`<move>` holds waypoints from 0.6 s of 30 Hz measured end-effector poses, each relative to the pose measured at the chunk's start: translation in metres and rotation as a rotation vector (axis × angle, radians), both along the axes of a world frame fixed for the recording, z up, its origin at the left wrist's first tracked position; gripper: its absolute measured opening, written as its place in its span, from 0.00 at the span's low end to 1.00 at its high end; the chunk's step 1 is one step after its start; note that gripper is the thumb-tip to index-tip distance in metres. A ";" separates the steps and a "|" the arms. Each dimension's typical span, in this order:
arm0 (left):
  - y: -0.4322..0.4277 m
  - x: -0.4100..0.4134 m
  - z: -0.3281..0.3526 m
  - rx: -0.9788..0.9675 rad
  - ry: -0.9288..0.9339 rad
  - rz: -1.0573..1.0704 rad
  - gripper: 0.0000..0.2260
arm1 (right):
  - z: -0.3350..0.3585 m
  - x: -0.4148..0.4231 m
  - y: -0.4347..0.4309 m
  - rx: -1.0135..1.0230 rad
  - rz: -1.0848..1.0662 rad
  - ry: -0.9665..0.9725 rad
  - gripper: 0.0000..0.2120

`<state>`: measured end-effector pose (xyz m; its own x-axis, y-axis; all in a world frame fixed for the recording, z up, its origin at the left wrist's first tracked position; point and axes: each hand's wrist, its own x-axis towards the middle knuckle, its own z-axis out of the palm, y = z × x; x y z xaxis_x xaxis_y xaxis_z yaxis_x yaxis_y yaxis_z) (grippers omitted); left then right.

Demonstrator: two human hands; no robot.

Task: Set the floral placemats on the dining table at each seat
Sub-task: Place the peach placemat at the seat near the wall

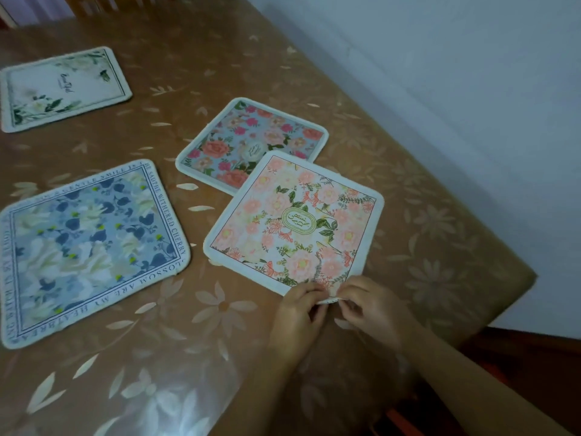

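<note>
blue-white floral placemat (91,250), pink-peach floral placemat (295,225)

Tablecloth (283,58): brown and glossy, printed all over with pale leaves and daisy-like flowers, folding down over the right edge.
Glare (176,401): a soft white sheen on the cloth, near left.
Wall (440,58): plain and pale, filling the far right.
Chair back (94,4): wooden slats, just showing at the far left.
Dark reddish wood (534,357): near right, below the cloth; can't tell what it is.

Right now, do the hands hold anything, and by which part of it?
Yes. The left hand and the right hand both pinch the pink floral placemat at its nearest corner.
</note>
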<state>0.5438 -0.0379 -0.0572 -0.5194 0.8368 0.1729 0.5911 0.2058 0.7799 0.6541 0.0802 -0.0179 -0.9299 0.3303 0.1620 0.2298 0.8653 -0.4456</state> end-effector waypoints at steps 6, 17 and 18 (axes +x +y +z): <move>-0.021 0.031 0.011 0.023 -0.088 0.021 0.06 | 0.011 0.031 -0.018 -0.046 0.071 -0.024 0.03; -0.052 0.046 0.032 0.003 -0.194 0.393 0.12 | 0.009 0.038 0.020 -0.043 0.230 -0.026 0.07; -0.055 0.048 0.033 0.004 -0.179 0.415 0.12 | 0.008 0.038 0.025 -0.045 0.237 -0.029 0.07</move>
